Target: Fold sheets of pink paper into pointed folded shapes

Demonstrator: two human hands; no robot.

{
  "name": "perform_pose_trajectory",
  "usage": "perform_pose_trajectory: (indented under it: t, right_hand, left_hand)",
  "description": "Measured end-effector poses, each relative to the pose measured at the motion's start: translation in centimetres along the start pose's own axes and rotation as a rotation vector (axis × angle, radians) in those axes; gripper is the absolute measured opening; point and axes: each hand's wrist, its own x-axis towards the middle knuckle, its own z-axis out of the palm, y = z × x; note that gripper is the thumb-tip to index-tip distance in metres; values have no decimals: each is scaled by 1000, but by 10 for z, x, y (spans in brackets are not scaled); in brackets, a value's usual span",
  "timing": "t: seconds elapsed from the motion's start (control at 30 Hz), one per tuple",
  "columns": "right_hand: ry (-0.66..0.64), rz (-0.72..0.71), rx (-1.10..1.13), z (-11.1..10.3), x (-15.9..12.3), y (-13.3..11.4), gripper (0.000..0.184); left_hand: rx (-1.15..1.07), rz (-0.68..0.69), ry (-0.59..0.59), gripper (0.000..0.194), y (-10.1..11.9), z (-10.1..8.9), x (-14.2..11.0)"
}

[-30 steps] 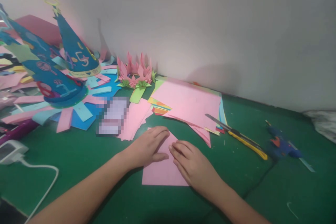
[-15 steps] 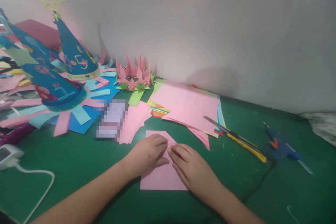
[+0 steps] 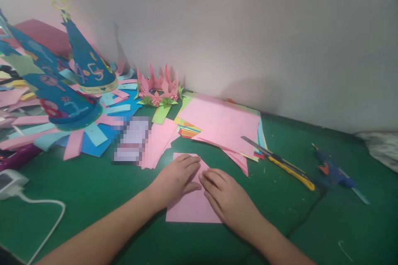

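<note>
Left hand [image 3: 177,180] and right hand [image 3: 228,192], fingers together, pressing pink sheet [image 3: 194,207] flat on green table [image 3: 124,232], yellow cutter [image 3: 290,169] right, pink paper stack [image 3: 220,118] beyond.

On the green table [image 3: 102,186], left of centre, we see blue paper cones [image 3: 62,95] among pink and pale-blue strips [image 3: 74,145]. Near them, we find a pink crown [image 3: 158,91] with green leaves and, in front of it, a pixelated rectangle, perhaps a phone [image 3: 132,138]. A stack of coloured paper [image 3: 220,120] lies near the wall [image 3: 248,29], with the blade of a yellow cutter [image 3: 292,169] over its corner. We have a blue glue gun [image 3: 334,172] farther right, and a white cable [image 3: 62,215] lower left.
</note>
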Motion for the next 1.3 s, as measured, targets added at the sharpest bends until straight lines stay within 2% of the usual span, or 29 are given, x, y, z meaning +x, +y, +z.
perform_pose_trajectory:
  t: [0.17, 0.37, 0.63, 0.87, 1.03, 1.3]
  right_hand:
    - [-12, -5, -16, 1, -1, 0, 30]
    - [52, -24, -47, 0, -2, 1, 30]
    - [24, -52, -84, 0, -1, 1, 31]
    - [32, -27, -84, -3, 1, 0, 29]
    - [58, -22, -65, -5, 3, -1, 26]
    - [45, -3, -53, -1, -1, 0, 27]
  left_hand:
    - [9, -47, -13, 52, 0, 1, -1]
    - [4, -66, -35, 54, 1, -2, 0]
    - [-26, -83, -51, 58, -4, -4, 0]
    - [53, -54, -17, 44, 5, -1, 0]
    - [56, -97, -58, 26, 16, -4, 3]
    - [148, -72, -16, 18, 21, -3, 2]
